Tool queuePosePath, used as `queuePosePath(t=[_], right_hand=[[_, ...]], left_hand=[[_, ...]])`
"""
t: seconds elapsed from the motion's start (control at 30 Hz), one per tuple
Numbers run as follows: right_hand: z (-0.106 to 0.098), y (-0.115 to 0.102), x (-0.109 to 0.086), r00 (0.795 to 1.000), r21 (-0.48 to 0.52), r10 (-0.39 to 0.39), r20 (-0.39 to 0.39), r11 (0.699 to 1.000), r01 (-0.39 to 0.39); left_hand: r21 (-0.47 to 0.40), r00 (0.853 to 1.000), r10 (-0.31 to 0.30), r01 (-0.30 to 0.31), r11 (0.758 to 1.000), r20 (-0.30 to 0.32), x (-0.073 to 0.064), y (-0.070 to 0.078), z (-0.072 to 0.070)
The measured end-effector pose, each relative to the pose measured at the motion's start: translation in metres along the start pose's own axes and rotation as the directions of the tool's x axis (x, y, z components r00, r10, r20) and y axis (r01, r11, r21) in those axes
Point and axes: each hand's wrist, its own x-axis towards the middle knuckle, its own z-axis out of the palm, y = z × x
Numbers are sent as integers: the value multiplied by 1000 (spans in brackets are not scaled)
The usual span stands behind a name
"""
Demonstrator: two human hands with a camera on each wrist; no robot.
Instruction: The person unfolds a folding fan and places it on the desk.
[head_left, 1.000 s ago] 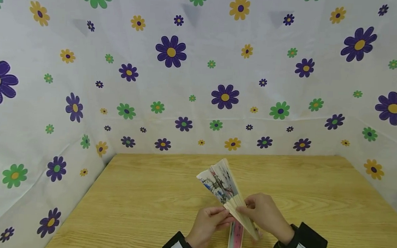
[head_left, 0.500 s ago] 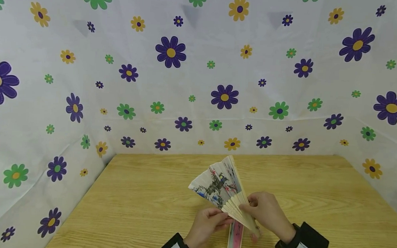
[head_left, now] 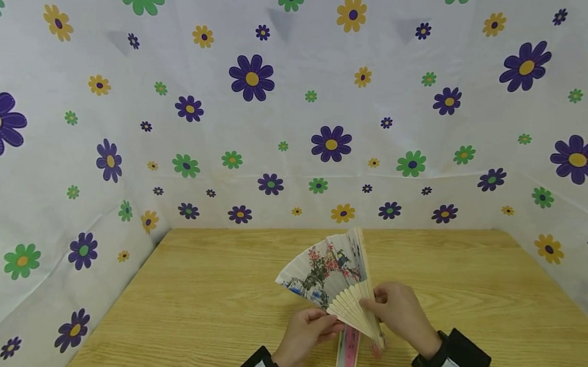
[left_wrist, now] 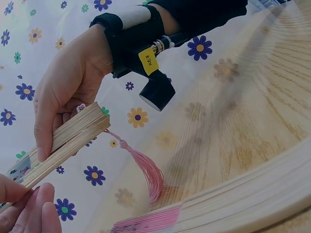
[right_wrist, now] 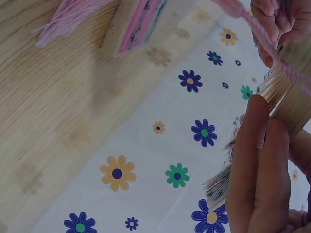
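A folding fan printed with blossoms and a bird is spread partway, its pale slats meeting at the lower right. My left hand pinches its left edge slat between thumb and fingers. On the opposite side, my right hand grips the outer slat just above the pivot. A pink tassel dangles from the pivot end. Beneath the spread fan lies a second fan, folded, with a pink band; its upper end is hidden by the first. The right wrist view shows this folded fan on the tabletop.
A wood-grain table carries the folded fan near its front edge. White cloth with printed flowers stands around its back and sides. Both wrists wear black straps with cameras.
The fan has opened from a narrow wedge to a wide one, its leaf spreading. My right hand has shifted slightly right with the outer slat; my left hand stays nearly in place.
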Motion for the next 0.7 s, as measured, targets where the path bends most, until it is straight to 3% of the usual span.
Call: queuePosePath(t=[0.47, 0.7], right_hand=[[-5, 8, 2, 998, -11, 30, -49, 999, -30], [-6, 11, 3, 998, 19, 56, -37, 998, -55]], left_hand=[[-10, 1000, 1, -1, 1000, -29, 1, -1, 1], [-22, 999, -8, 7, 1000, -49, 1, -1, 1]])
